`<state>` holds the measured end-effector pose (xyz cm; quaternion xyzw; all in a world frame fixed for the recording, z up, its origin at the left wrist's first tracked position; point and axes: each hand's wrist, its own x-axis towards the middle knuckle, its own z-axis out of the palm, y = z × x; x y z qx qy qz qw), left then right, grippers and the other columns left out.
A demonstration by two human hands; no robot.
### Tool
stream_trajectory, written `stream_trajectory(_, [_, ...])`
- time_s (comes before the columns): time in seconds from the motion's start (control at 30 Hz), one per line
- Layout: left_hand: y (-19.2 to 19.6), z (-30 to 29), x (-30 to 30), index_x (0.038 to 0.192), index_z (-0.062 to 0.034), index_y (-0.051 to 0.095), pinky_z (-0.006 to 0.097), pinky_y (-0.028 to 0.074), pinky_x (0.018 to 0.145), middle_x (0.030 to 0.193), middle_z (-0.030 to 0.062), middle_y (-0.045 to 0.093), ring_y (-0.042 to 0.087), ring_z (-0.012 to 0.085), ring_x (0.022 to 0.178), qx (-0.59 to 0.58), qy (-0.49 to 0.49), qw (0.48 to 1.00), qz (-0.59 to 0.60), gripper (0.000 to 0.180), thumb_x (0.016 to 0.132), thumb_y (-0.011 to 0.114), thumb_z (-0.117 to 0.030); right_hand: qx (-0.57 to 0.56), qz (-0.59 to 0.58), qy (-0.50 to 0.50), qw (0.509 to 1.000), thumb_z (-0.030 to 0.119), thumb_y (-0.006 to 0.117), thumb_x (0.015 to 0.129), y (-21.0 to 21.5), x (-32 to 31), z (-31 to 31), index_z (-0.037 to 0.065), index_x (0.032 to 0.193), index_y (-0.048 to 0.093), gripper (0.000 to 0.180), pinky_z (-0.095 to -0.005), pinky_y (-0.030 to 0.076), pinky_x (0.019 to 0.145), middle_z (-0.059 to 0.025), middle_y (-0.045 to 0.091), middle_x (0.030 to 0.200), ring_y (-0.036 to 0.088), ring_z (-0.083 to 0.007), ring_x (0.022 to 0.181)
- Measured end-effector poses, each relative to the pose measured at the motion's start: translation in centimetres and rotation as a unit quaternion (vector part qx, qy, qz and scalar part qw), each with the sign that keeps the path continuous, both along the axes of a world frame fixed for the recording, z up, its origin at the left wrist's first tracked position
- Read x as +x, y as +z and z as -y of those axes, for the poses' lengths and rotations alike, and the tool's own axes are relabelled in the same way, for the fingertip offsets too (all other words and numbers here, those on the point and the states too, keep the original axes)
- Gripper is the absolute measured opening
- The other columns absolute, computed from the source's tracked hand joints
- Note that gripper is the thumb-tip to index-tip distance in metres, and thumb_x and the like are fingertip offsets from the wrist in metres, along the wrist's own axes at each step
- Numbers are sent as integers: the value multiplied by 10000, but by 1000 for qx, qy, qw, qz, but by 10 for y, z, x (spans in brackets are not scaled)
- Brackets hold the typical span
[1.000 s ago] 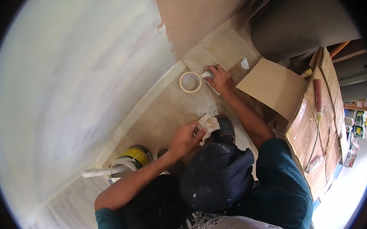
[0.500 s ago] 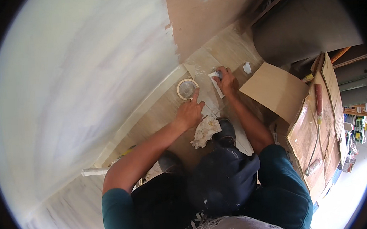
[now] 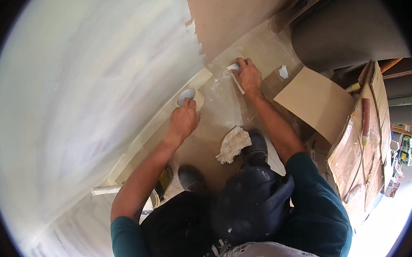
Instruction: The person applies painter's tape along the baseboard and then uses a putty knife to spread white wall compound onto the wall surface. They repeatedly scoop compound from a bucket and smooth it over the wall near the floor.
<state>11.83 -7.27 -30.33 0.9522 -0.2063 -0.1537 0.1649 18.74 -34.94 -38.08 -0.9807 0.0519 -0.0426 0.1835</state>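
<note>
My left hand (image 3: 184,120) is closed on the near edge of a roll of masking tape (image 3: 179,101) beside the skirting board (image 3: 137,150). A pale flap of tape shows just right of the roll. Farther right, my right hand (image 3: 250,78) is closed over a flat white piece (image 3: 233,67) at the floor; its exact kind is hidden by my fingers. White dust marks the floor around it. A crumpled off-white rag (image 3: 233,144) lies between my arms, against my right shoe (image 3: 256,147).
A partly white-painted wall (image 3: 110,77) rises on the left. At right stand a bent brown cardboard sheet (image 3: 314,105) and a cardboard-covered stack (image 3: 356,160) bearing a paint roller (image 3: 366,120). A white scrap (image 3: 283,72) lies on the floor. A bucket (image 3: 158,191) sits behind my left arm.
My left hand has gone from pointing at the flat-lying tape roll to gripping it, and the roll is now against the skirting. My right hand has moved slightly farther away with the white piece.
</note>
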Motion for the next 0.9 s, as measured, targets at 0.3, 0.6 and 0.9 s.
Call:
stream_trajectory(0.3, [14,-4,14,1141,65,566,511,561,854,1240,276,593,666,461,976,-51,29,997,-47,359,912,673,-189,-9,5,43,999,311,788,852,4,-11,-29,222,1166,640,358,-474,571,757,-120,621,1106,693,-348,929])
stream_trajectory(0.6, [-6,-7,3,1125,34,550,527,542,865,1188,244,578,640,457,1007,-65,42,996,-34,331,900,678,-171,-30,-35,86,995,274,804,835,16,-5,-38,233,1187,632,394,-467,576,785,-116,622,1111,692,-342,954])
stream_trajectory(0.9, [-10,-15,18,1206,58,530,532,538,906,1240,283,585,641,471,1045,-62,71,995,-39,385,923,643,-177,-16,-75,93,993,295,812,828,17,-2,-30,222,1205,627,426,-459,574,799,-111,637,1128,695,-326,993])
